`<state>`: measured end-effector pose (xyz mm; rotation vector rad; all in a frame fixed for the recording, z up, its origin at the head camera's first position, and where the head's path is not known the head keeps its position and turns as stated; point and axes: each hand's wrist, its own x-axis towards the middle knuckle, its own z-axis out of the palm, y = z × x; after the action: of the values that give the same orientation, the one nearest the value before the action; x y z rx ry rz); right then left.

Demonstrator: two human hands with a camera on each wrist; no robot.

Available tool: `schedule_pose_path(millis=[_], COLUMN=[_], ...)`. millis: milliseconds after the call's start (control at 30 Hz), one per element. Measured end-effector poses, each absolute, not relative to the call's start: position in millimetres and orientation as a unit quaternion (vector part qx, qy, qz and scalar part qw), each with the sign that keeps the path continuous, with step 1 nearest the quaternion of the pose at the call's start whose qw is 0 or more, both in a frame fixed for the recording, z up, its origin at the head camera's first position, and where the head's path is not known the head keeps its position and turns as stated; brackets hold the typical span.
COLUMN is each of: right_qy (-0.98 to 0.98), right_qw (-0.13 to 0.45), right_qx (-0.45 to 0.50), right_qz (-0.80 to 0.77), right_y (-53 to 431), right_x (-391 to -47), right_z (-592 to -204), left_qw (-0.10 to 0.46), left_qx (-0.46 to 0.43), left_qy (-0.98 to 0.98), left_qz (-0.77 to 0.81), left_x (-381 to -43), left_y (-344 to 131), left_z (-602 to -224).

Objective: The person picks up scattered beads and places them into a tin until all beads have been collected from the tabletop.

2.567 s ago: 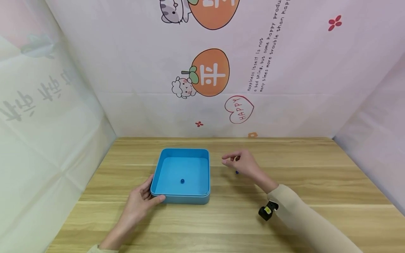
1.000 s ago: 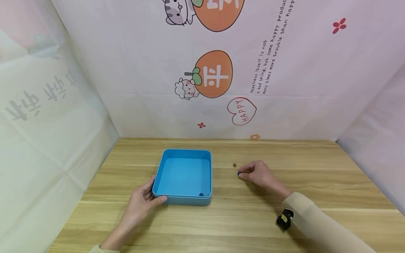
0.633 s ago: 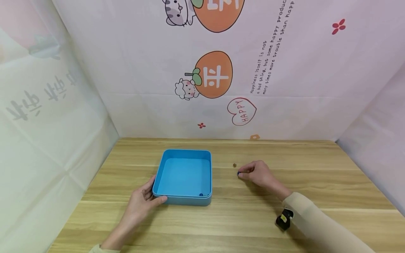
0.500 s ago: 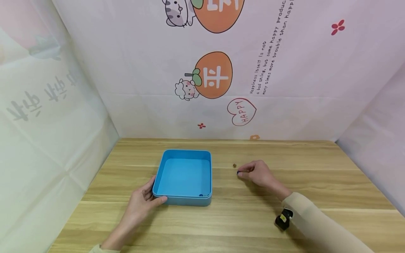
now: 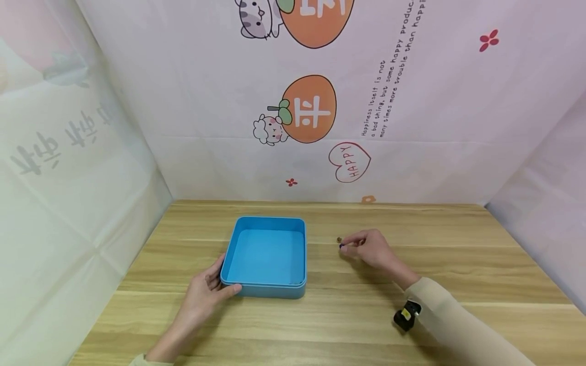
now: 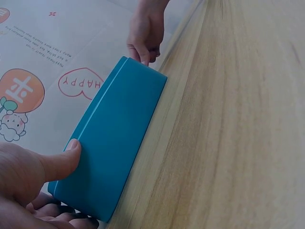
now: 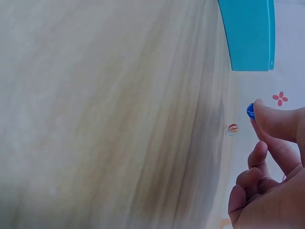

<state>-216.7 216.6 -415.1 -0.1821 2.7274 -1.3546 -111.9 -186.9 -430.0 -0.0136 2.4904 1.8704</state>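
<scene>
A blue, square, open-topped box (image 5: 265, 291) stands on the table. My left hand (image 5: 201, 295) grips its near left corner; in the left wrist view the thumb (image 6: 64, 160) lies on the front wall and the fingers curl by the end wall. To the right of the box, my right hand (image 5: 373, 249) pinches a blue marble with white streaks (image 7: 250, 110) between thumb and index finger; the other fingers are curled. A second marble, striped orange, red and white (image 7: 232, 128), sits on the table just beyond those fingertips. The box's near wall hides part of its floor.
The wood-grain table (image 5: 284, 330) meets a printed white cloth backdrop (image 5: 206, 168) at the back, with cloth walls on both sides. A black wrist camera (image 5: 406, 316) hangs under the right sleeve.
My right hand moved from beside the box to the blue marble on the table, pinched it, and now shifts it slightly left. Another blue marble inside the box rolled forward behind the near wall.
</scene>
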Motion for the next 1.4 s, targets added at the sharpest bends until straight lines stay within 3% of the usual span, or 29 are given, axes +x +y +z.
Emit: schedule_pose_path(millis=[1400], right_qy=[0.872], right_qw=[0.046], right_qx=[-0.101], right_qz=[-0.476], right_y=[160], right_x=[-219], right_z=[-383], left_qw=[0.009], left_qx=[-0.021], left_qy=[0.801], left_qz=[0.599], left_x=[-109], left_y=[-183], left_z=[-427])
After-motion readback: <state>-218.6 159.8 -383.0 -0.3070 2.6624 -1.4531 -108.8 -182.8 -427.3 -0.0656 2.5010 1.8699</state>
